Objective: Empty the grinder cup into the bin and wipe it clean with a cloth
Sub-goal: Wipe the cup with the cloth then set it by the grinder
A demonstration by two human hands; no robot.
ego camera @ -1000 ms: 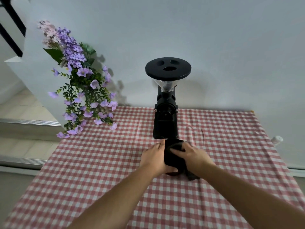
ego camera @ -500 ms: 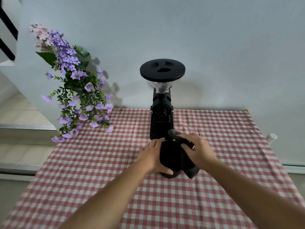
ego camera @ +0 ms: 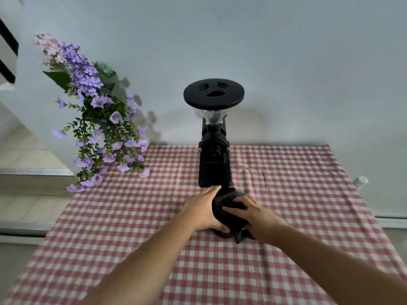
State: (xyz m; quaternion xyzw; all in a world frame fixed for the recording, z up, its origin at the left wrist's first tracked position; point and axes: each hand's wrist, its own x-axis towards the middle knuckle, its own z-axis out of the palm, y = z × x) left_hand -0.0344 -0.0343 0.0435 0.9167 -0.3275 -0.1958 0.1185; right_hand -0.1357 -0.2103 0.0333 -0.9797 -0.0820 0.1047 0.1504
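Observation:
The black grinder cup stands on the checked tablecloth just in front of the grinder, mostly hidden. A dark cloth is draped over its top and side. My left hand wraps the cup's left side and steadies it. My right hand presses the cloth against the cup from the right, fingers curled over the top. A tail of the cloth hangs down at the cup's base. No bin is in view.
The tall black coffee grinder with a round hopper lid stands right behind the cup, against the white wall. A bunch of purple flowers leans at the table's back left. The red-and-white tablecloth covers the table. A small white object sits past the right edge.
My right hand has moved with the cloth from the cup's far right side back over its top. The left hand keeps its hold on the cup.

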